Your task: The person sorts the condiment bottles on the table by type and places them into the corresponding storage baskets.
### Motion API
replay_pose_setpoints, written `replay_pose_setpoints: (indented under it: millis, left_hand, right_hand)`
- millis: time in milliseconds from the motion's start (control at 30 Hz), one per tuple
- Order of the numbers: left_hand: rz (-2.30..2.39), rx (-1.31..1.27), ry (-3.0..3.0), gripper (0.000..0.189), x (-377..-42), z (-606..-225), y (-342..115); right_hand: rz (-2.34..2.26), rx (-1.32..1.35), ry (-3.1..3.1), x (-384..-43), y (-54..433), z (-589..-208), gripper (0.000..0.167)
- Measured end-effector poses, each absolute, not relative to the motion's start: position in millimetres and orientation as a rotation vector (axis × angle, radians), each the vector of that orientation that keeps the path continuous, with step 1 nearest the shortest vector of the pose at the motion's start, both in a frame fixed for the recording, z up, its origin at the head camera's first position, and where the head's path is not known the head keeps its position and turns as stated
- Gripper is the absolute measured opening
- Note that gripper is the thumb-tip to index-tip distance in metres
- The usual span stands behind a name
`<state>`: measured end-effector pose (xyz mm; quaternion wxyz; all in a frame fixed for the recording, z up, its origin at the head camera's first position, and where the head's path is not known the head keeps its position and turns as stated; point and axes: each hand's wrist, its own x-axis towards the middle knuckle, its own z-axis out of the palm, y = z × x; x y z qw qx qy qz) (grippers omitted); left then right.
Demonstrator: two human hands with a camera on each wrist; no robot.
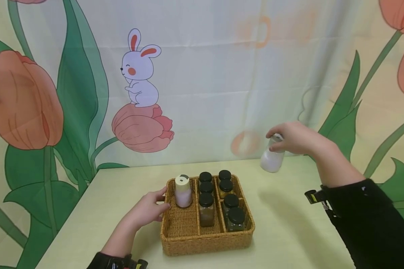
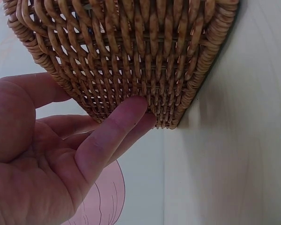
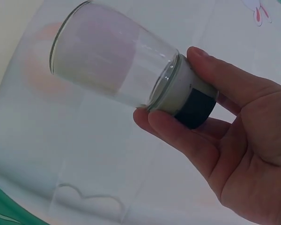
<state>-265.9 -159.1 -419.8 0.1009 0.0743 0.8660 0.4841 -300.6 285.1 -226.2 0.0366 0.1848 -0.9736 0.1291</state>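
Note:
My right hand point(image 1: 294, 138) holds a clear glass seasoning shaker point(image 1: 272, 160) by its cap, above the table's back right. In the right wrist view, thumb and fingers pinch the pale and dark cap point(image 3: 196, 105), and pale contents show through the glass. My left hand point(image 1: 148, 209) grips the left rim of a wicker basket point(image 1: 207, 244). In the left wrist view, fingertips point(image 2: 133, 105) press on the woven outer wall point(image 2: 145, 51). A similar shaker point(image 1: 183, 194) with a cream cap stands in the basket's left compartment, at its back.
Several black-lidded spice jars point(image 1: 206, 209) fill the basket's middle compartment and the two right ones point(image 1: 236, 220). The pale table point(image 1: 282, 231) ends at a curtain point(image 1: 202, 93) printed with tulips and a rabbit.

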Motion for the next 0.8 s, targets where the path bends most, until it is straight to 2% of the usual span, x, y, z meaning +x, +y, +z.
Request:
replay_pose_setpoints:
  millis: [800]
  left_hand:
    - [1.442,0.231,2.561,0.068,-266,-421,-160]
  right_hand:
    - [0.422,0.709,-2.977,-296,231,-212,0.036]
